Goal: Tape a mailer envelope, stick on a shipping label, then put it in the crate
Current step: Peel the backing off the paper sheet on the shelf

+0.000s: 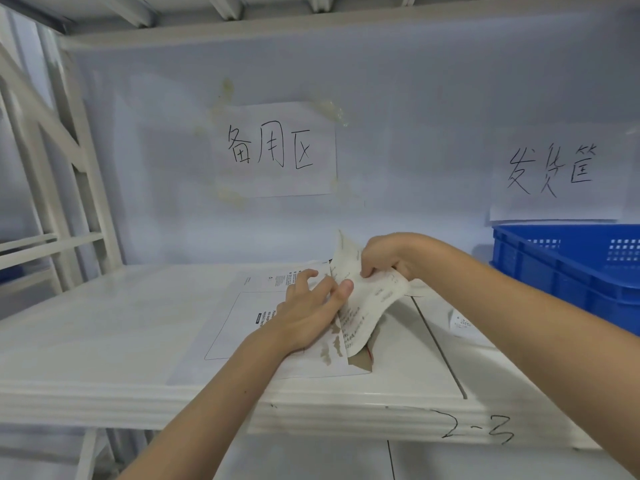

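From the head camera I judged the worst risk to be the shipping label [367, 299] creasing or landing crooked: my right hand [388, 261] pinched its curled top edge while my left hand [311, 306], fingers spread, pressed its lower edge onto the white mailer envelope [242, 323] lying flat on the shelf [104, 341]. The blue crate [568, 271] stood at three o'clock, well apart, with a loose paper slip [462, 322] lying between. Two handwritten signs hung at twelve.
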Motion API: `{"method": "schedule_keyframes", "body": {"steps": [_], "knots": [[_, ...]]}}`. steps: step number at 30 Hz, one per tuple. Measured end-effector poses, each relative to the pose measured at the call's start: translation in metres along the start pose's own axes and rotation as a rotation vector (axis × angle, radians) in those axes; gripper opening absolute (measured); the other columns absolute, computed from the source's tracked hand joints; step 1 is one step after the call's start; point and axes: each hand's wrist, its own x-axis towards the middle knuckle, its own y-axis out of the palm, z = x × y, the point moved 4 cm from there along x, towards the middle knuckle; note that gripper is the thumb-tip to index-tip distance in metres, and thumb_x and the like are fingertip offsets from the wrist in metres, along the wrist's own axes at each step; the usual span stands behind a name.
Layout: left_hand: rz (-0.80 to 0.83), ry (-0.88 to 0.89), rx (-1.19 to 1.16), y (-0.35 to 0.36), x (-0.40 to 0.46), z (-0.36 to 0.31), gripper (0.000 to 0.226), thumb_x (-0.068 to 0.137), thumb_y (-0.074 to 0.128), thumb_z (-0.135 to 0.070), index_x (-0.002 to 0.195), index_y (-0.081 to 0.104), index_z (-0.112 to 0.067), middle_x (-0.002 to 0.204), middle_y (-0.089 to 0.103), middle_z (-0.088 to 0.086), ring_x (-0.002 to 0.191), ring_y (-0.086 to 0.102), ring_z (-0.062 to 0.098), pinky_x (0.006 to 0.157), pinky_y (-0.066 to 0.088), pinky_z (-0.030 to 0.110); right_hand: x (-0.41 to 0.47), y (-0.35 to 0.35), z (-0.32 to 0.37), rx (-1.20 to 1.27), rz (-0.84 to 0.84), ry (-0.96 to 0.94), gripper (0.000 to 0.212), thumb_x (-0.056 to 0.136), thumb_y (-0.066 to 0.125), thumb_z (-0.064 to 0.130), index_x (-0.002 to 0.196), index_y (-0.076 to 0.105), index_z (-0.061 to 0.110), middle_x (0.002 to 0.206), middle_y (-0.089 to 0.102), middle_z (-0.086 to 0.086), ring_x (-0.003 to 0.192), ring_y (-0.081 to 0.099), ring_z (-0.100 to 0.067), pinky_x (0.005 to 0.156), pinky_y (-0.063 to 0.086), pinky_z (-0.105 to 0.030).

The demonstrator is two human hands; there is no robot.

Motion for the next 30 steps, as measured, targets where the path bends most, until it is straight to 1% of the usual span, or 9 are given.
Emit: {"method": "schedule_keyframes", "body": {"steps": [2, 4, 7, 10, 14, 19, 23, 26, 30], "knots": [[-0.001, -0.010, -0.016, -0.001, 0.000, 0.002, 0.050, 0.090, 0.013, -0.074, 0.095, 0.050, -0.041, 0.156, 0.014, -0.008, 0.145, 0.012, 0.020, 0.114, 0.019, 0.052, 0.005, 0.002, -0.002, 0.086, 0.007, 0.021, 0.027, 0.097, 0.043, 0.001, 0.124, 0.048, -0.003, 0.096, 0.057, -0.015, 0.072, 0.058, -0.025, 0.036, 0.046, -0.020], [0.004, -0.011, -0.021, -0.001, 0.001, 0.004, 0.057, 0.091, 0.007, -0.073, 0.101, 0.052, -0.039, 0.156, 0.012, -0.010, 0.145, 0.009, 0.017, 0.113, 0.017, 0.052, 0.009, 0.003, -0.010, 0.139, 0.036, 0.045, 0.034, 0.098, 0.042, 0.001, 0.132, 0.044, -0.006, 0.096, 0.058, -0.017, 0.075, 0.060, -0.028, 0.038, 0.050, -0.025], [-0.001, 0.002, -0.008, -0.001, 0.002, 0.005, 0.058, 0.092, 0.003, -0.072, 0.105, 0.050, -0.042, 0.155, 0.013, -0.011, 0.145, 0.009, 0.018, 0.114, 0.016, 0.052, 0.008, 0.002, -0.028, 0.278, 0.095, 0.079, 0.031, 0.099, 0.041, -0.001, 0.129, 0.046, -0.007, 0.102, 0.061, -0.018, 0.085, 0.063, -0.031, 0.054, 0.058, -0.034], [0.000, -0.003, 0.001, 0.001, 0.003, 0.004, 0.058, 0.093, 0.002, -0.069, 0.107, 0.051, -0.040, 0.157, 0.013, -0.011, 0.146, 0.010, 0.018, 0.114, 0.015, 0.052, 0.007, 0.005, -0.045, 0.485, 0.173, 0.069, 0.032, 0.099, 0.042, -0.003, 0.129, 0.049, -0.005, 0.114, 0.064, -0.019, 0.097, 0.064, -0.033, 0.077, 0.056, -0.042], [-0.007, -0.009, -0.002, 0.001, 0.006, 0.006, 0.059, 0.093, 0.002, -0.069, 0.108, 0.052, -0.043, 0.157, 0.013, -0.012, 0.146, 0.010, 0.019, 0.115, 0.014, 0.053, 0.012, 0.009, -0.055, 0.569, 0.235, 0.042, 0.037, 0.097, 0.043, -0.005, 0.134, 0.048, -0.004, 0.130, 0.061, -0.022, 0.117, 0.059, -0.037, 0.086, 0.053, -0.045], [-0.011, -0.026, -0.021, 0.000, 0.010, 0.008, 0.069, 0.093, 0.003, -0.071, 0.118, 0.057, -0.036, 0.157, 0.012, -0.016, 0.147, 0.009, 0.019, 0.117, 0.013, 0.054, 0.008, 0.010, -0.055, 0.539, 0.295, -0.002, 0.033, 0.096, 0.046, -0.005, 0.127, 0.055, -0.007, 0.114, 0.070, -0.019, 0.094, 0.072, -0.027, 0.070, 0.061, -0.032], [0.014, -0.031, -0.092, -0.001, 0.014, 0.004, 0.069, 0.097, 0.007, -0.065, 0.093, 0.060, -0.023, 0.146, 0.021, -0.010, 0.143, 0.013, 0.018, 0.115, 0.015, 0.045, 0.006, 0.008, -0.044, 0.574, 0.291, -0.011, 0.030, 0.095, 0.047, -0.005, 0.123, 0.059, -0.006, 0.120, 0.068, -0.018, 0.095, 0.070, -0.024, 0.076, 0.060, -0.027], [0.012, -0.042, -0.106, 0.000, 0.017, 0.005, 0.067, 0.097, 0.008, -0.066, 0.081, 0.057, -0.023, 0.134, 0.027, -0.007, 0.136, 0.025, 0.018, 0.113, 0.021, 0.043, 0.008, 0.017, -0.035, 0.589, 0.271, 0.002, 0.024, 0.097, 0.039, -0.007, 0.109, 0.060, -0.003, 0.100, 0.070, -0.016, 0.083, 0.070, -0.024, 0.071, 0.060, -0.031], [-0.033, -0.076, -0.262, -0.007, 0.016, 0.009, 0.071, 0.096, 0.008, -0.067, 0.102, 0.058, -0.016, 0.130, 0.032, -0.003, 0.120, 0.041, 0.013, 0.103, 0.026, 0.035, 0.018, 0.028, -0.034, 0.646, 0.186, 0.027, 0.035, 0.096, 0.033, -0.012, 0.124, 0.052, -0.007, 0.117, 0.063, -0.019, 0.104, 0.062, -0.032, 0.087, 0.053, -0.036]]}}
